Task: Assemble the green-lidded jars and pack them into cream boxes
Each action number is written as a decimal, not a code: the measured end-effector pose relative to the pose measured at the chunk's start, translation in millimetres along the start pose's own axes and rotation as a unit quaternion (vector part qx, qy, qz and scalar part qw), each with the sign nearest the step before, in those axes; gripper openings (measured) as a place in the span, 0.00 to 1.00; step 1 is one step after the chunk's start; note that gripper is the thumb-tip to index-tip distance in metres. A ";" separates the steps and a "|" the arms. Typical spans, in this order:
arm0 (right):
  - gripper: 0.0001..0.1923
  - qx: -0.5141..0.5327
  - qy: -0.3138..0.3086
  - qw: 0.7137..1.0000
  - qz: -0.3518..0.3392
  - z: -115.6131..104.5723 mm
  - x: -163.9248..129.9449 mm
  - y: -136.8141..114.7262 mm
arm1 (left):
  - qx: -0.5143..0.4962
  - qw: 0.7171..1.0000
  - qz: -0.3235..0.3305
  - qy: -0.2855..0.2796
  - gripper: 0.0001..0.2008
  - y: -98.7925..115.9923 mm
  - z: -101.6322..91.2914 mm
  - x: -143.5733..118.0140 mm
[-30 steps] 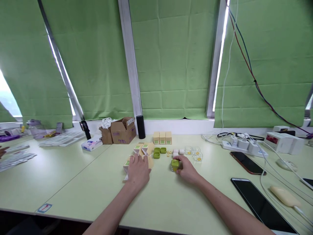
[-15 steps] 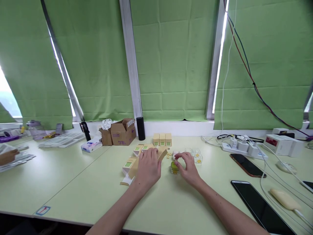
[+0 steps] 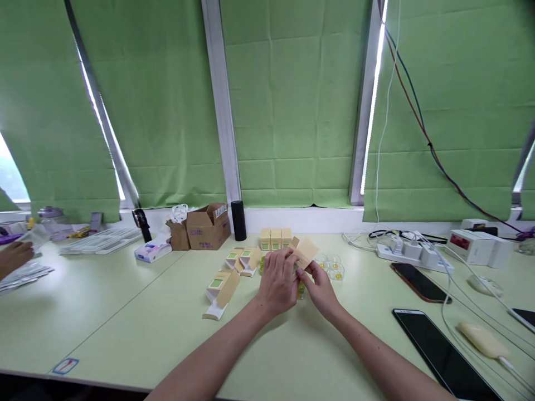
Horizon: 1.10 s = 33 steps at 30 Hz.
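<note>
In front of me I hold a small beige paper carton [image 3: 306, 252] with both hands, its flap standing up. The fingers of my left hand [image 3: 276, 282] are closed around its left side. My right hand [image 3: 321, 288] pinches its lower right edge. Behind my fingers a small glass jar with a yellow-green tint [image 3: 301, 290] is partly hidden on the table. To the left lie open cartons with green labels, a nearer carton [image 3: 221, 288] and a farther carton [image 3: 249, 259]. Clear small jars [image 3: 334, 267] sit to the right of my hands.
Three beige cartons [image 3: 276, 239] stand in a row behind. A brown cardboard box [image 3: 208, 227] and a black cylinder [image 3: 238, 220] are near the wall. Phones [image 3: 420, 283], a power strip [image 3: 412, 252] and cables lie right. Another person's hand [image 3: 15, 259] is at far left.
My left hand has moved right, bringing a carton over to my right hand. My right hand has left the green-lidded jar and now grips the carton too.
</note>
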State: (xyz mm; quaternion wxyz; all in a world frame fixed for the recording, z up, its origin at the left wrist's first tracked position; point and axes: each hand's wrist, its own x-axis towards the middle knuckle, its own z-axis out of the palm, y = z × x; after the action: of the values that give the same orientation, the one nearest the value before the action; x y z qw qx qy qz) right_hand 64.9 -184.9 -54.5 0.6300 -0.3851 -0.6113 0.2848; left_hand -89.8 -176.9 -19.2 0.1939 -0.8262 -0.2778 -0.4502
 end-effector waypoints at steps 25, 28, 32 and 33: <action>0.30 -0.368 0.022 0.871 -0.324 -32.0 2.8 8.9 | -0.091 0.994 -0.031 0.050 0.23 -43.5 2.2 -21.9; 0.30 -0.380 0.033 0.869 -0.315 -38.5 6.5 13.8 | -0.124 0.989 -0.062 0.050 0.26 -45.9 1.1 -22.3; 0.28 -0.394 0.037 0.865 -0.309 -43.0 8.3 16.9 | -0.209 0.967 -0.129 0.064 0.25 -49.6 3.5 -20.2; 0.28 -0.396 0.036 0.864 -0.308 -43.5 8.2 16.9 | -0.234 0.958 -0.151 0.071 0.24 -50.6 5.5 -19.4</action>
State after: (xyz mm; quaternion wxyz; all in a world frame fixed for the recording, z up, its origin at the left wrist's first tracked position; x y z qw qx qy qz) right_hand 110.6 -174.8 -62.2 0.5016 -0.4039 -0.7373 -0.2038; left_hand -126.9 -140.3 -35.0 -0.0562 -0.7630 -0.2716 -0.5838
